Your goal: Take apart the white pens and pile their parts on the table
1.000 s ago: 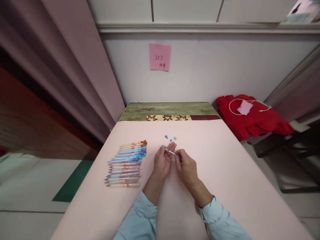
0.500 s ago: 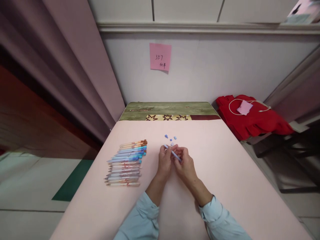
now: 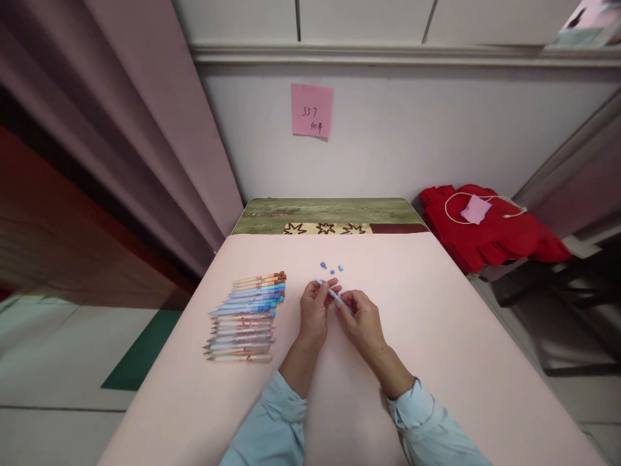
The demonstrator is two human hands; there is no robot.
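Note:
A slim light-blue pen (image 3: 336, 296) slants between my two hands over the middle of the table. My left hand (image 3: 315, 310) pinches its upper-left part between thumb and fingers. Around the lower-right end of the pen, my right hand (image 3: 363, 318) has its fingers closed, hiding that end. Just beyond my fingertips lie small blue pieces: a darker one (image 3: 323, 265), a tiny one (image 3: 332, 272) and a paler one (image 3: 340, 268). To the left, several pens and pencils (image 3: 247, 317) lie side by side in a row, some with brown or blue ends.
A pale pink sheet (image 3: 466, 388) covers most of the table, with a green patterned strip (image 3: 330, 210) showing at the back. Beyond the right edge sits a red cloth (image 3: 490, 233) with a white cable on it. A pink note (image 3: 312, 111) sticks to the wall.
My left hand has shifted slightly left, and the hands are a little farther apart on the pen. A pale piece near my fingertips no longer shows.

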